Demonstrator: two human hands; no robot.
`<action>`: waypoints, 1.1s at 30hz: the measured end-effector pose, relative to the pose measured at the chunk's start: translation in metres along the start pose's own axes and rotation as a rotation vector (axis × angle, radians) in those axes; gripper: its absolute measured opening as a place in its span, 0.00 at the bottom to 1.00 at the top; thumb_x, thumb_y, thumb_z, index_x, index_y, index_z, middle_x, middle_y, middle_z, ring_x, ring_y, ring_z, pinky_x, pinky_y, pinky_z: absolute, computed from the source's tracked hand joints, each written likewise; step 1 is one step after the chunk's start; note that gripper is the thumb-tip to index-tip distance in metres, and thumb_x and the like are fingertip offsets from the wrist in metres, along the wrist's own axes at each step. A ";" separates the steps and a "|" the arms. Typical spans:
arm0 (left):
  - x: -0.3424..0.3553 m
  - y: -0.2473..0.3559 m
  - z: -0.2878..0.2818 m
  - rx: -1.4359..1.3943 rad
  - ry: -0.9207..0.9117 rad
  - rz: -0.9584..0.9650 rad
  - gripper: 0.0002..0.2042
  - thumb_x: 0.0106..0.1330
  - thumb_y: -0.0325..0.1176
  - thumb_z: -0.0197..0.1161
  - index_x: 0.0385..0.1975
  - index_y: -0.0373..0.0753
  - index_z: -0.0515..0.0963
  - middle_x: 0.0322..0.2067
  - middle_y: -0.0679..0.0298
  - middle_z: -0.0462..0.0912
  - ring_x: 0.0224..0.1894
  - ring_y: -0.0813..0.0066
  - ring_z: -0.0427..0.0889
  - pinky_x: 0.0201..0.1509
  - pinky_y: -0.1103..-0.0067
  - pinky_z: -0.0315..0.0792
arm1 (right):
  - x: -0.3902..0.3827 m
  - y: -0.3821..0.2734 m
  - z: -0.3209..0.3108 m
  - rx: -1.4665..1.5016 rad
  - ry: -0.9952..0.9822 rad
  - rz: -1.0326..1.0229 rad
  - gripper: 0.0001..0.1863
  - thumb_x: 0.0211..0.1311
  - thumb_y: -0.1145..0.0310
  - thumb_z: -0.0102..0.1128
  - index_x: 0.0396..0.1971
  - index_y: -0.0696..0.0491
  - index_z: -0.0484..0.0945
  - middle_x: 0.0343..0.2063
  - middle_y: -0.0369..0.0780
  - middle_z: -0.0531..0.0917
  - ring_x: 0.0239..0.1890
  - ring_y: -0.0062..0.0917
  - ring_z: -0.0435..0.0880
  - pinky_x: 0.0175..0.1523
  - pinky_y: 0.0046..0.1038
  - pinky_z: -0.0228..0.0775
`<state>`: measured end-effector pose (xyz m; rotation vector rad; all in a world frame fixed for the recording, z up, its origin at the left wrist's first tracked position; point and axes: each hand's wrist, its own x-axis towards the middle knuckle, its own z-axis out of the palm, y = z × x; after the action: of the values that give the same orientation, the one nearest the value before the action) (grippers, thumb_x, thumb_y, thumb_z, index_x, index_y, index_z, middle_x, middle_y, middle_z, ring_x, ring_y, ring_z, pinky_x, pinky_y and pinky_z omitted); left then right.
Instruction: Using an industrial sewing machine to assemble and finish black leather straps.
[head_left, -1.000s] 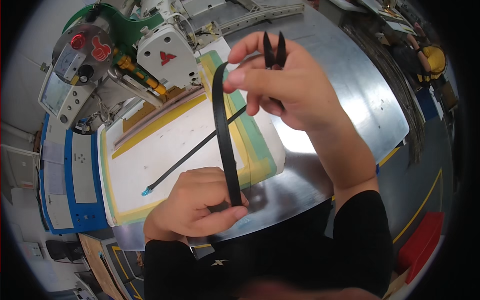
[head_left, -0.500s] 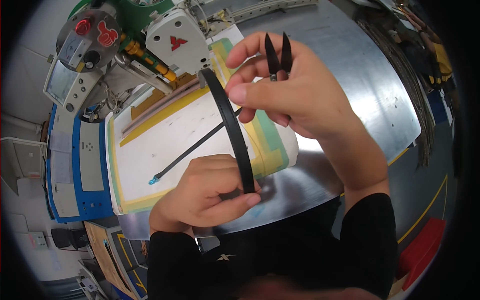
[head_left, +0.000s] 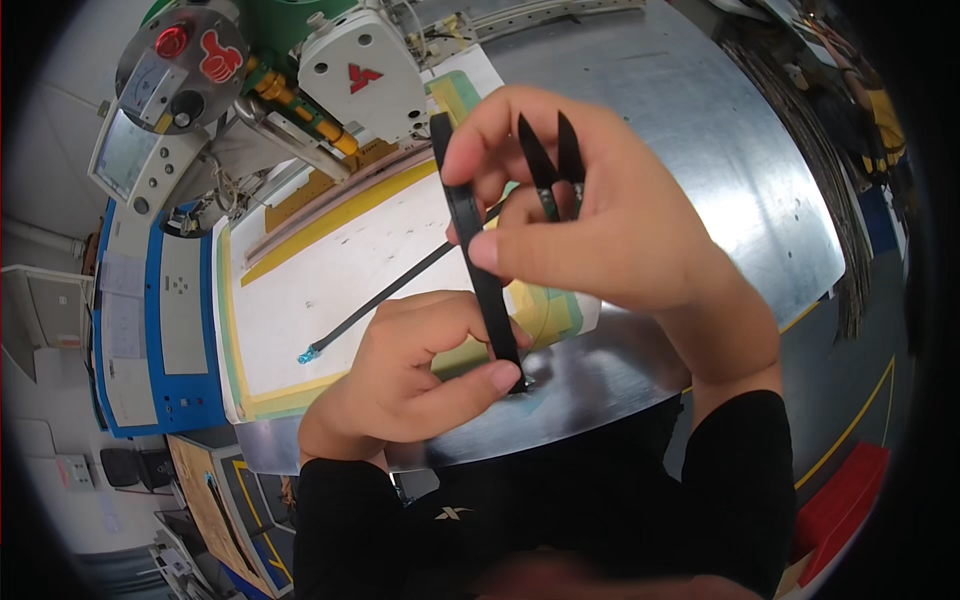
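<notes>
We had metal table (head_left: 690, 130) before us, taped white board (head_left: 290, 320) toward its left edge. Above near edge, our right hand (head_left: 605, 220) and left hand (head_left: 415, 370) held slanting black strap (head_left: 490, 305), right fingers pinching upper part, left fingers lower end. Dark strip (head_left: 390, 292) crossed board; right hand also carried black-bladed snips (head_left: 537, 155).

Cannot see the handles of 2 black blades (head_left: 537, 150), covered by the right fingers (head_left: 565, 255), nor the top of the green machine (head_left: 275, 25), cropped above.
</notes>
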<state>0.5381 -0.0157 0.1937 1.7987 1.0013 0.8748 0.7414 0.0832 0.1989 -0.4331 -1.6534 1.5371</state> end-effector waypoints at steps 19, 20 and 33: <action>0.003 -0.003 0.004 0.220 -0.029 0.085 0.09 0.62 0.23 0.71 0.42 0.35 0.84 0.30 0.58 0.86 0.33 0.61 0.87 0.38 0.72 0.78 | -0.009 -0.020 0.000 0.059 0.111 0.039 0.45 0.51 0.83 0.71 0.71 0.53 0.62 0.36 0.41 0.87 0.33 0.13 0.85 0.41 0.14 0.73; 0.003 -0.003 0.004 0.221 -0.029 0.086 0.09 0.62 0.23 0.71 0.42 0.35 0.84 0.30 0.58 0.86 0.33 0.61 0.87 0.38 0.72 0.78 | -0.009 -0.020 0.000 0.073 0.120 0.027 0.46 0.51 0.83 0.71 0.72 0.54 0.61 0.36 0.41 0.87 0.34 0.14 0.85 0.42 0.15 0.74; 0.006 -0.013 0.005 0.333 -0.121 0.093 0.06 0.60 0.27 0.71 0.30 0.37 0.79 0.25 0.57 0.81 0.30 0.51 0.82 0.36 0.65 0.74 | -0.007 -0.021 -0.011 0.056 0.158 0.048 0.45 0.52 0.78 0.74 0.72 0.64 0.63 0.32 0.40 0.88 0.29 0.14 0.83 0.31 0.14 0.68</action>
<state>0.5413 -0.0078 0.1812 2.1662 1.0370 0.6733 0.7596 0.0817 0.2155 -0.5528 -1.4850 1.5394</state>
